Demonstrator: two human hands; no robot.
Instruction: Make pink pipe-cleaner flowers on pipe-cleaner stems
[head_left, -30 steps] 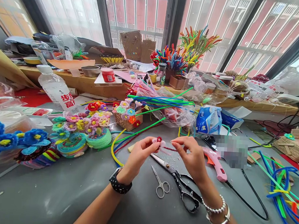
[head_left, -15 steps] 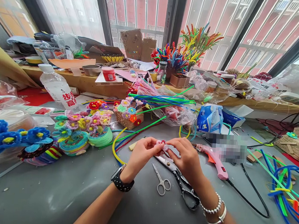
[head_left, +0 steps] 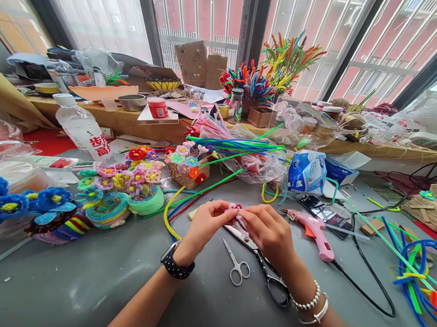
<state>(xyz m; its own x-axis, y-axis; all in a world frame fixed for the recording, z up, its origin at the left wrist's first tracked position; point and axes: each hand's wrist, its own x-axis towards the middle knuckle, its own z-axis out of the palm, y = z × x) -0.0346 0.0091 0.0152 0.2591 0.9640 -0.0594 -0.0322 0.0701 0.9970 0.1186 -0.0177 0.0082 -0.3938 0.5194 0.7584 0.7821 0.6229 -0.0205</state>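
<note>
Between both hands is a small pink and red fuzzy piece (head_left: 234, 207), partly hidden by fingertips. My left hand (head_left: 209, 224) wears a black watch at the wrist and pinches the piece from the left. From the right, my right hand (head_left: 268, 230) closes its fingers on the same piece, with silver bracelets on that wrist. Small silver scissors (head_left: 236, 266) lie on the grey table below the hands. Large black-handled scissors (head_left: 277, 288) lie partly under my right hand. A pink glue gun (head_left: 316, 233) rests to the right.
Baskets of fuzzy flowers (head_left: 146, 198) and a water bottle (head_left: 83, 130) stand left. Behind are green and blue stems (head_left: 238, 145) and a blue tissue pack (head_left: 307, 173). A phone (head_left: 326, 214) and a black cord (head_left: 374, 286) lie right, near a stem tangle (head_left: 412, 264).
The fingers of my right hand have drawn in closer around the piece, and that hand has shifted slightly. My left hand has barely moved.
</note>
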